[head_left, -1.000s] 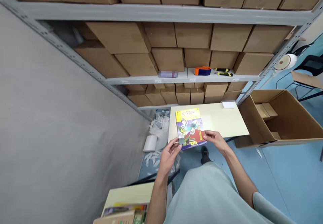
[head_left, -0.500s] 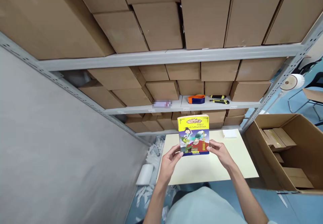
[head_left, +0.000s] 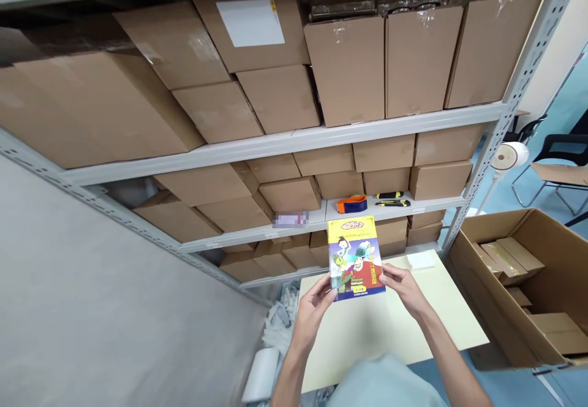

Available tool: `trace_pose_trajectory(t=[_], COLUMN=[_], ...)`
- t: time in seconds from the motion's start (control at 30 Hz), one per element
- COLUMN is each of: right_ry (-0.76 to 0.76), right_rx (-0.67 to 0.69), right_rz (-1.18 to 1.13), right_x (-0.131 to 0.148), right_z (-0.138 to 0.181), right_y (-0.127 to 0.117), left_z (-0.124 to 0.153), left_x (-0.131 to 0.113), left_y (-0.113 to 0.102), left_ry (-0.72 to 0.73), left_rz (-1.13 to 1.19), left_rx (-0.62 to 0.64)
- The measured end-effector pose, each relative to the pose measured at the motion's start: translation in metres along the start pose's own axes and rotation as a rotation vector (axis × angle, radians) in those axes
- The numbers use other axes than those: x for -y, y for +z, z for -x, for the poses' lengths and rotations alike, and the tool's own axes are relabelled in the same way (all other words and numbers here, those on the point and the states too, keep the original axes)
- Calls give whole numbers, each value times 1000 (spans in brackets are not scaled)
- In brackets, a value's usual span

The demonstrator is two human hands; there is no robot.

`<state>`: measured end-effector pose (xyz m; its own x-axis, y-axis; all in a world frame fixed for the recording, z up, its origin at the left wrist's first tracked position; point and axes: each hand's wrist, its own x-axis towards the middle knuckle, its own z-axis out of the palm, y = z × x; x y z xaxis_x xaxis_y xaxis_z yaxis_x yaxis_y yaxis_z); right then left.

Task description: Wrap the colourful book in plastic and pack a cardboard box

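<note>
A book (head_left: 354, 257) with a yellow, purple and red cartoon cover is held up above the cream table (head_left: 358, 333), its front turned toward me. My left hand (head_left: 312, 309) pinches its lower left corner between thumb and fingers. At the lower right edge, my right hand (head_left: 404, 284) grips it the same way. The book's back and the fingers behind it are hidden. Past the book, on the shelf, lie an orange and blue band-like item (head_left: 351, 204) and black and yellow utility knives (head_left: 392, 202).
A metal shelf (head_left: 294, 141) full of cardboard boxes rises in front. A large open carton (head_left: 487, 309) with smaller boxes inside stands to the right. On the table's far right lies a small white object (head_left: 421, 260). A white roll (head_left: 261, 375) sits at lower left, beside a grey wall.
The view has tilted upward, showing more of the upper shelf. Both hands still hold the book, which now leans slightly and sits a little lower in the picture.
</note>
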<state>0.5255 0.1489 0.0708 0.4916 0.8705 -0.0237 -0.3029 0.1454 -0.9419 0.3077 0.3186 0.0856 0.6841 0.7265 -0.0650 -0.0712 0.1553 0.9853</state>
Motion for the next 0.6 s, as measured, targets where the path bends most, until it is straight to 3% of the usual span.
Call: trace_pose_trajectory(t=[0.2,0.37,0.5,0.6], right_ry=[19,-114,-177,-140], right_rx=[-56,-419,-262,-145], right_rz=[48,299,409,346], right_x=[-14,-37,-45,-45], right_z=[-9,-12,-8,-8], right_y=[-9,-19,-5,13], left_z=[-5,1,10,18], left_x=[6,18,25,33], left_y=[26,43,55,64], left_ry=[-116,-85,-13,64], left_rz=[188,206,119,-39], left_rx=[-90,-175,-208,-209])
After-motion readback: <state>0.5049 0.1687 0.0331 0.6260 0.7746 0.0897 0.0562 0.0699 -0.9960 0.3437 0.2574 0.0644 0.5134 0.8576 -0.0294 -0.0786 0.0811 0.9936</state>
